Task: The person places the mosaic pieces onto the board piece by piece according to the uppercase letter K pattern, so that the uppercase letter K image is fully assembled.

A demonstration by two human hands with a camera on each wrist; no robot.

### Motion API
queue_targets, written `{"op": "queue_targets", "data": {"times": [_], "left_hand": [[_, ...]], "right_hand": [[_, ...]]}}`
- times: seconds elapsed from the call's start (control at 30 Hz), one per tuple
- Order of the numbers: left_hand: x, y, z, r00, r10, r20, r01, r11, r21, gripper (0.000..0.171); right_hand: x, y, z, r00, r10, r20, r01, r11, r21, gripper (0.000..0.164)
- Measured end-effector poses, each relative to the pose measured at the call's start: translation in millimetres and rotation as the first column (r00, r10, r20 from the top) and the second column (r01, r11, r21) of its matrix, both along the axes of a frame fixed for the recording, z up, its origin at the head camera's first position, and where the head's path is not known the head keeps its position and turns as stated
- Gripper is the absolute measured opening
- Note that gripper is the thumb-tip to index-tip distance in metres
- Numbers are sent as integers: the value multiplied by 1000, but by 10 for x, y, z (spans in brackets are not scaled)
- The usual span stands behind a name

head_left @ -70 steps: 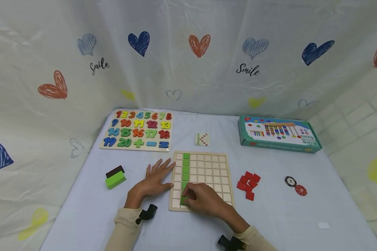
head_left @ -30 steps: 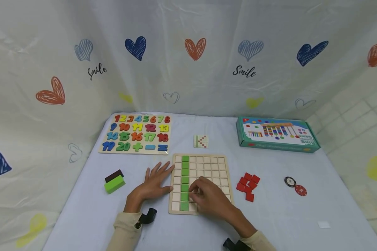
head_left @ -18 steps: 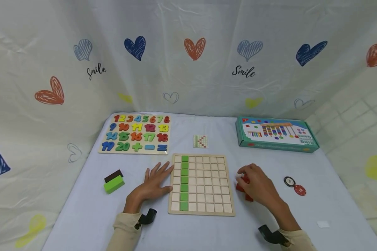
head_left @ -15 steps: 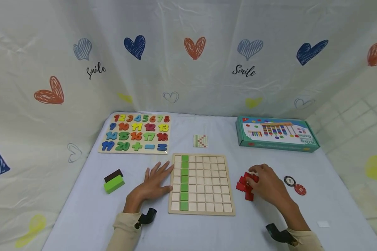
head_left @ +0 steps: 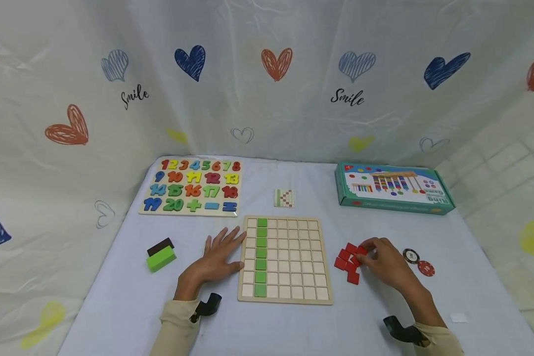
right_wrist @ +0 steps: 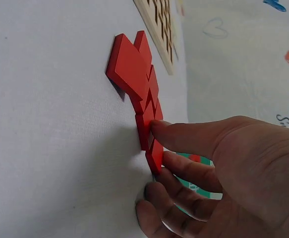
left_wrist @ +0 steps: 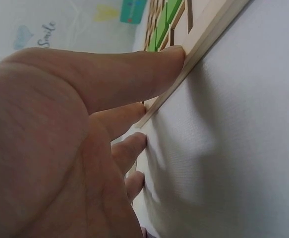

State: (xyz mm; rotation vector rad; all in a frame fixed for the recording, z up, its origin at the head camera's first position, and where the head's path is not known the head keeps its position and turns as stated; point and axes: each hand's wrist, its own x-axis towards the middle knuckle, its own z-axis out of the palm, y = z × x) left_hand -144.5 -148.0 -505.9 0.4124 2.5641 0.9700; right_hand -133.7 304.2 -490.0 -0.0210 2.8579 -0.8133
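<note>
My left hand (head_left: 213, 262) rests beside the wooden grid board (head_left: 285, 302), fingers spread and thumb tip at its left rim; in the left wrist view the thumb (left_wrist: 134, 77) meets the board's edge (left_wrist: 203, 42). A column of green square tiles (head_left: 261, 253) fills the board's second column. Right of the board lie several red square tiles (head_left: 353, 278), one tilted over others in the right wrist view. My right hand (head_left: 389, 264) pinches the outermost red tile (right_wrist: 155, 157), thumb on the near side and index finger at its far edge.
A number puzzle board (head_left: 189, 213) stands back left, a small pattern card (head_left: 285, 198) behind the grid, and a green toy box (head_left: 396, 190) back right. Green (head_left: 162, 258) and dark brown (head_left: 159, 246) blocks lie left; black (head_left: 411, 255) and red (head_left: 426, 268) round chips lie right.
My right hand has left the green column at the board and moved right to the red tiles, its thumb and index finger now around the outermost one. My left hand has stayed put.
</note>
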Motion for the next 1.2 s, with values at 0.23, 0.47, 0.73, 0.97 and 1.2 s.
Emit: {"op": "queue_targets", "data": {"times": [0.23, 0.47, 0.73, 0.97, 1.2], "left_hand": [[-8, 3, 4, 1000, -3, 0, 3, 1000, -6, 81], [-9, 3, 5, 1000, -4, -5, 4, 1000, 0, 81], [-6, -2, -19, 1000, -5, 1, 5, 1000, -4, 81], [9, 0, -21, 1000, 1, 3, -1, 1000, 5, 80], [6, 2, -24, 1000, -7, 5, 7, 1000, 0, 80]], "right_hand": [[-14, 8, -16, 1000, -15, 4, 15, 999, -34, 47], [3, -8, -23, 998, -54, 30, 55, 998, -39, 49], [55, -29, -26, 996, -95, -6, 94, 995, -30, 42], [5, -70, 80, 988, -74, -136, 70, 997, -35, 30], [-214, -371, 282, 986, -14, -164, -1, 996, -87, 28]]}}
